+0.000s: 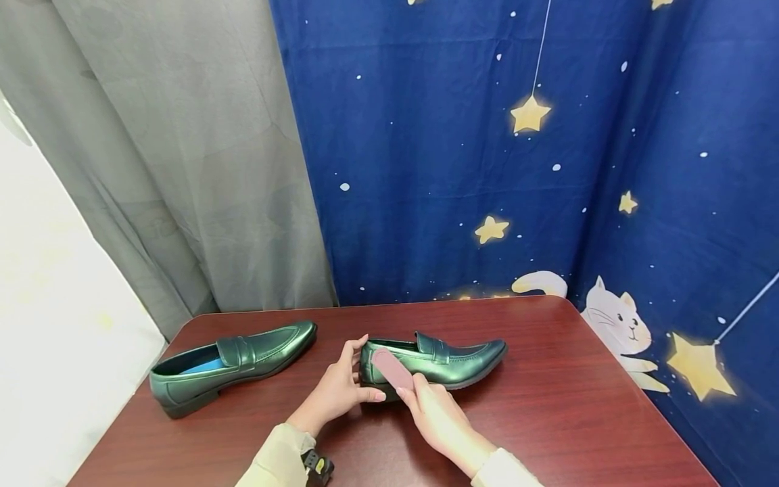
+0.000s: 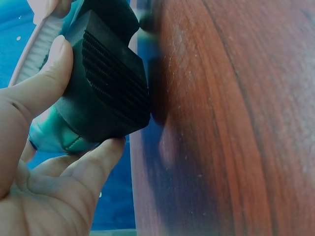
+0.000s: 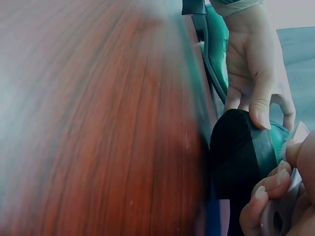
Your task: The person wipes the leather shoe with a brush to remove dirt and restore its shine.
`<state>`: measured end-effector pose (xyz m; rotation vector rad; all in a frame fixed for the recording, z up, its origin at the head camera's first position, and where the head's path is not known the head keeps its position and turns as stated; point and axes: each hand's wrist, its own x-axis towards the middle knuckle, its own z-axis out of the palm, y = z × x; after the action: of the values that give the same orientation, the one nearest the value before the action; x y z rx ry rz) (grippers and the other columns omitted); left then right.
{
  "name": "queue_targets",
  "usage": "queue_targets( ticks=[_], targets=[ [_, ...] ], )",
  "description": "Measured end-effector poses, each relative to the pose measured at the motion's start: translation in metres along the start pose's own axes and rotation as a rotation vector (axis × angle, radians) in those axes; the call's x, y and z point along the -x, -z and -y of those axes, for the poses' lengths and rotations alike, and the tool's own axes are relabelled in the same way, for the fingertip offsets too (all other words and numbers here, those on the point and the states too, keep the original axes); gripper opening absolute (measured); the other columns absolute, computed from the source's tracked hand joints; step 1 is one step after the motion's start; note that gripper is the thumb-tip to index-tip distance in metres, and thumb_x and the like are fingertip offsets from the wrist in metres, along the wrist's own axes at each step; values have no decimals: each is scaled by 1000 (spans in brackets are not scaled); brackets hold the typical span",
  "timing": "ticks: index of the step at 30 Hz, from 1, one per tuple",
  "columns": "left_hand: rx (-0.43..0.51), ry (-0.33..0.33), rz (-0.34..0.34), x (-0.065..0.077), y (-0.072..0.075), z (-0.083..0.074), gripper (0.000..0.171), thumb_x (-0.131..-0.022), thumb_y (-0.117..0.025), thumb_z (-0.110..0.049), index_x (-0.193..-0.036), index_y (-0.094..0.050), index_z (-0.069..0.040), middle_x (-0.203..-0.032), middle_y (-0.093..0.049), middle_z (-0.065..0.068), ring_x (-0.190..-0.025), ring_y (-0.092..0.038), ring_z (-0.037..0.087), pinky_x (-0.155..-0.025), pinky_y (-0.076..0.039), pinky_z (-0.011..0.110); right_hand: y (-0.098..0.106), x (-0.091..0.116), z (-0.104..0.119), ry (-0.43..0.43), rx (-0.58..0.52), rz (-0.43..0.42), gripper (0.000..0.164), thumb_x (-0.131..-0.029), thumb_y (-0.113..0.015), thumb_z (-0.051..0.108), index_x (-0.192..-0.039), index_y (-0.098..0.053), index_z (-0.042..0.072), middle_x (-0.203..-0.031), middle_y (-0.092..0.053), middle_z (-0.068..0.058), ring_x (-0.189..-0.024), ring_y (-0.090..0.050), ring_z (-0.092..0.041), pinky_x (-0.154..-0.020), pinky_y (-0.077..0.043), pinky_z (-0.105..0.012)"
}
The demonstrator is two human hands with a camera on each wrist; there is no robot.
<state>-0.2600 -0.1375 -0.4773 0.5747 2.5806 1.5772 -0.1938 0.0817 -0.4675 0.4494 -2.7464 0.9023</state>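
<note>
A dark green metallic loafer [image 1: 465, 368] points its toe to the right on the table, heel end lifted and tilted. Around its heel, my left hand [image 1: 337, 391] grips with thumb and fingers on opposite sides; the black ridged heel block [image 2: 110, 73] shows in the left wrist view. My right hand [image 1: 439, 414] holds a pink brush [image 1: 391, 369] by its handle. White bristles [image 2: 38, 54] face the loafer's side near the heel, right at the leather. The right wrist view catches the handle's end [image 3: 276, 221], which has a hole.
The matching green loafer [image 1: 262, 358], with a blue insole, stands on the left of the reddish-brown wooden table [image 1: 560, 406]. A grey curtain [image 1: 213, 169] and a blue star-patterned curtain [image 1: 426, 169] hang behind the far edge.
</note>
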Motion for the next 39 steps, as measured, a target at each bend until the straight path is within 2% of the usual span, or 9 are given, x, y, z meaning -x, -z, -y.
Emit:
queue_targets(
  ticks=[13,27,39],
  targets=[
    [19,10,8,-1,1,1,111,-71,-93,-23,-157,-24,-18,-151,-49,21,-121,-66,34,-94,-58,40,8,8,-15,-13,6,-30,29,-104,-53,39,-88,-50,15,-65,-51,8,-55,-48,-7,-49,-37,-25],
    [23,9,10,-1,1,1,111,-71,-94,-20,-157,-23,-16,-152,-48,23,-120,-66,35,-93,-58,40,28,12,-36,-42,-2,1,30,-101,-58,40,-83,-48,18,-60,-37,9,-55,-41,-8,-49,-34,-25],
    [28,16,18,-2,1,2,112,-70,-94,-21,-157,-23,-17,-153,-46,22,-121,-65,35,-95,-58,41,43,10,-51,-42,-27,48,30,-101,-58,42,-82,-48,21,-61,-35,11,-55,-38,-4,-51,-33,-23]
  ],
)
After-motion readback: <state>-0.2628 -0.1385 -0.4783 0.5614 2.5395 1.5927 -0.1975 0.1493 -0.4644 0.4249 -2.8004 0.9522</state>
